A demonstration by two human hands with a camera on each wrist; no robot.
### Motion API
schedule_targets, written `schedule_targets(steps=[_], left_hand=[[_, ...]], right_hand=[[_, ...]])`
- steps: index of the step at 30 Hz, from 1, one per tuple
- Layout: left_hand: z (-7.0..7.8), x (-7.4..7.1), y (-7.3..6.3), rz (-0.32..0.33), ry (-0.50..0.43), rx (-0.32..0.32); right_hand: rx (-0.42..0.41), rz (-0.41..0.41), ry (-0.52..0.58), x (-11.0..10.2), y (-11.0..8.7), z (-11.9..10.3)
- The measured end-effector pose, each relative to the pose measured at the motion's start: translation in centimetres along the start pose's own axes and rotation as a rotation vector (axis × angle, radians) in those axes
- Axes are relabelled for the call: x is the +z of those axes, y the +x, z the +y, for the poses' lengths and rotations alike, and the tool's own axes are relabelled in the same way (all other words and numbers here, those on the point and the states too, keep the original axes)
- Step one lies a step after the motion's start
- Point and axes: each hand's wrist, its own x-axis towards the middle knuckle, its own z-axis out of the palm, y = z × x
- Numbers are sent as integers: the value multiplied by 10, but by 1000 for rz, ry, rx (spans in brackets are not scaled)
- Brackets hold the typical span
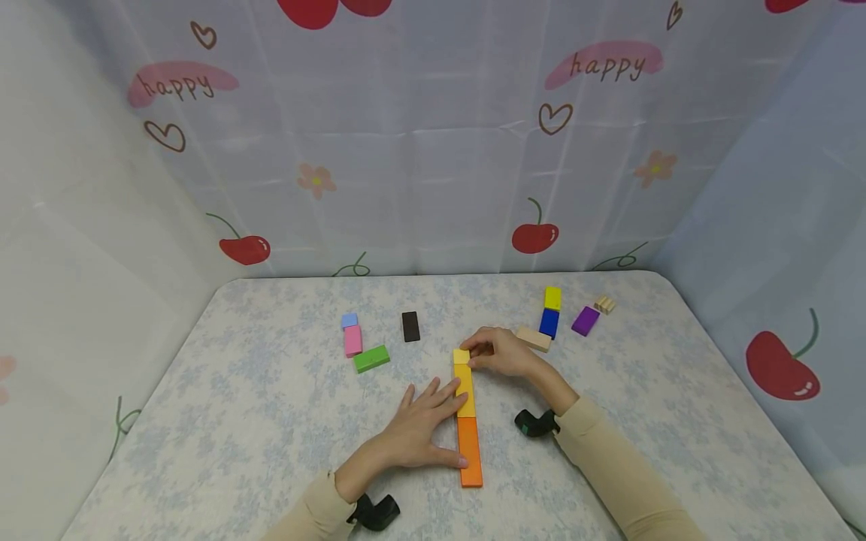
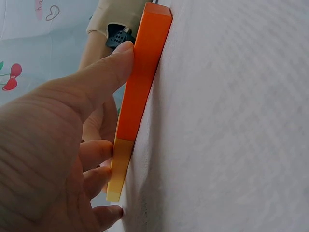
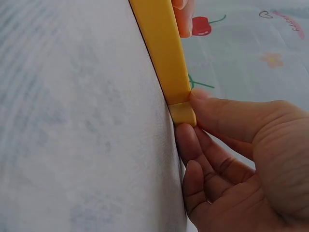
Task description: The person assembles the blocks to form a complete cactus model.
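An orange block (image 1: 470, 452), a longer yellow block (image 1: 465, 402) and a small light yellow block (image 1: 461, 357) lie end to end in a straight row. My left hand (image 1: 421, 430) rests on the row with spread fingers, its thumb (image 2: 123, 53) on the orange block and fingertips on the longer yellow block. At the far end, my right hand (image 1: 501, 352) pinches the small yellow block. In the right wrist view its thumb (image 3: 217, 108) lies by the seam with the longer block, and a curled finger (image 3: 187, 137) touches the end face.
Left of the row lie light blue (image 1: 349, 321), pink (image 1: 353, 341), green (image 1: 371, 359) and black (image 1: 410, 327) blocks. Beyond the right hand are plain wood (image 1: 533, 339), blue (image 1: 549, 324), yellow (image 1: 552, 297) and purple (image 1: 585, 321) blocks, plus small wooden pieces (image 1: 605, 303).
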Motion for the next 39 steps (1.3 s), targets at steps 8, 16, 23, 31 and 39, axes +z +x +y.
schedule_targets(steps=[8,16,23,31,39], left_hand=[[0,0,0,3,-6,2],[1,0,0,-2,-10,-3],[2,-1,-1,-5,-10,-10],[1,0,-1,0,-10,-9],[1,0,-1,-4,-15,-11]], right_hand=[[-7,28,0,0,-3,-1],[-1,122,-40,-9,-18,-8],[56,181,-79,-23,-40,-10],[128,284,-91,-42,-67,4],[189,406,-162,-59,-84,19]])
